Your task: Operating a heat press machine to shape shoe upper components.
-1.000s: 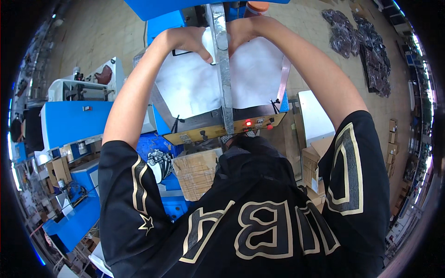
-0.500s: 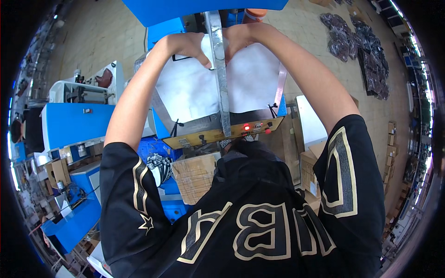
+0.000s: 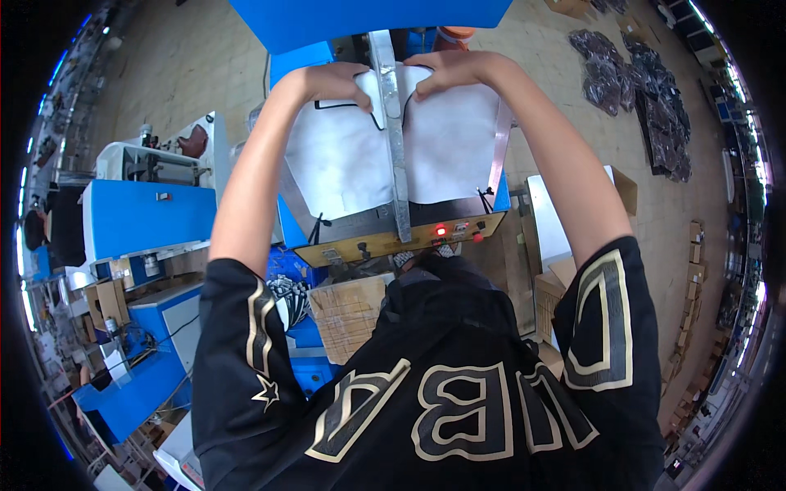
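- Off to the left, a blue machine (image 3: 151, 221) stands apart from the work, its far parts small and bent by the lens
- The left hand (image 3: 337, 84) lies at the far left part of the white material (image 3: 340, 159), thumb and forefinger parted, thumb resting on top, probably to steady that edge; the other fingers are hidden, so I cannot tell whether it pinches anything
- A dark outline (image 3: 329, 104) shows by that hand; whether it is a separate piece or an edge of the white material is hard to make out
- The white material lies over a dark plate (image 3: 356, 222), showing on both sides of a metal bar (image 3: 395, 147), likely spread so that it sits flat; the bar hides its middle, so one sheet or two cannot be told
- Above, a blue housing (image 3: 372, 16) is cut off by the upper edge
- The right hand (image 3: 450, 72) mirrors the left across the bar, thumb and forefinger parted over the far right part, perhaps to balance the hold; its remaining fingers are out of sight and its grip cannot be told
- Behind it, an orange container (image 3: 453, 36) is partly covered
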Action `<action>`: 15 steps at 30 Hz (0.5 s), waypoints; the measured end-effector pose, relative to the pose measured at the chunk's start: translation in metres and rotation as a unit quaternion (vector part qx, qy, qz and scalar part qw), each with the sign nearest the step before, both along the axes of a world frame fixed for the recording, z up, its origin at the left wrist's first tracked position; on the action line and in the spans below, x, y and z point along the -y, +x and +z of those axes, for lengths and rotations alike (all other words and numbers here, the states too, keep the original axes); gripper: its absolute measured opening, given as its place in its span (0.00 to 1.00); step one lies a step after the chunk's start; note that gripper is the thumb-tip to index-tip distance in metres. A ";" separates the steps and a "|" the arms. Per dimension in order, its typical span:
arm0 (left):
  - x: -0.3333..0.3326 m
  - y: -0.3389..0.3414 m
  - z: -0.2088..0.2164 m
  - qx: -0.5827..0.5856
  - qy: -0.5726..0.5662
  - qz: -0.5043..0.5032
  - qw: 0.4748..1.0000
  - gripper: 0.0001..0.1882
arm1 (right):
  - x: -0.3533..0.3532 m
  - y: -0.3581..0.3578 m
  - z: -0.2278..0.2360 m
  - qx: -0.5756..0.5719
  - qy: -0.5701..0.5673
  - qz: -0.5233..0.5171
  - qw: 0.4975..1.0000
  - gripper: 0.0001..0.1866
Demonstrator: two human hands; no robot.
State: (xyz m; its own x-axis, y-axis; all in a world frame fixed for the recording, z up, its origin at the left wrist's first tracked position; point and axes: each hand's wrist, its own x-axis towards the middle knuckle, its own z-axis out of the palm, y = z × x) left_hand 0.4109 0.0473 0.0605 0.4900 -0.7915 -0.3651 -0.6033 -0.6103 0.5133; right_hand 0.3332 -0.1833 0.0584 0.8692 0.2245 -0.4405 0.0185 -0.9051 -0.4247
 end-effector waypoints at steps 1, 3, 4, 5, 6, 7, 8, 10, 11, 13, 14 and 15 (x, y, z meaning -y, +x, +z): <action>0.002 0.002 0.003 -0.022 -0.016 0.042 0.999 0.21 | 0.002 -0.009 0.003 0.013 0.027 -0.055 0.998 0.42; 0.005 0.004 0.005 -0.044 -0.031 0.082 0.995 0.21 | 0.001 -0.002 -0.002 0.029 0.080 -0.071 0.994 0.34; 0.011 0.005 0.004 0.029 -0.062 0.059 0.996 0.21 | 0.010 0.010 -0.005 0.110 0.091 -0.032 0.989 0.29; 0.011 0.008 -0.006 0.100 -0.091 0.046 0.990 0.22 | 0.006 0.020 -0.007 0.187 0.104 0.016 0.977 0.26; 0.020 0.005 -0.023 0.134 -0.091 0.135 0.977 0.22 | -0.004 0.027 -0.015 0.217 0.075 -0.033 0.973 0.22; 0.026 -0.005 -0.030 0.130 -0.091 0.131 0.979 0.22 | -0.009 0.026 -0.028 0.214 0.075 -0.039 0.973 0.22; 0.031 -0.017 -0.033 0.179 -0.065 0.145 0.971 0.23 | -0.013 0.025 -0.039 0.222 0.024 -0.065 0.973 0.22; 0.016 -0.026 -0.041 0.256 -0.026 0.154 0.954 0.20 | -0.045 0.005 -0.042 0.234 -0.071 -0.142 0.959 0.20; 0.014 -0.029 -0.038 0.254 -0.027 0.155 0.954 0.20 | -0.048 -0.002 -0.042 0.232 -0.072 -0.142 0.960 0.20; 0.011 -0.035 -0.035 0.343 -0.025 0.090 0.935 0.16 | -0.047 -0.011 -0.042 0.298 -0.113 -0.126 0.940 0.20; 0.012 -0.037 -0.036 0.342 -0.025 0.092 0.935 0.16 | -0.042 -0.012 -0.047 0.297 -0.113 -0.125 0.940 0.20; 0.013 -0.038 -0.038 0.381 -0.047 0.087 0.919 0.13 | -0.036 -0.014 -0.054 0.364 -0.099 -0.139 0.916 0.21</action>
State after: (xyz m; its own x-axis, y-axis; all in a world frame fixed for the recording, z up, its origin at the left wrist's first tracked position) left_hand 0.3727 0.0343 0.0227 0.6972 -0.6876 0.2026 -0.7073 -0.7059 0.0382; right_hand 0.3197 -0.1475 0.0042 0.9601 -0.0709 0.2705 -0.0109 -0.9760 -0.2174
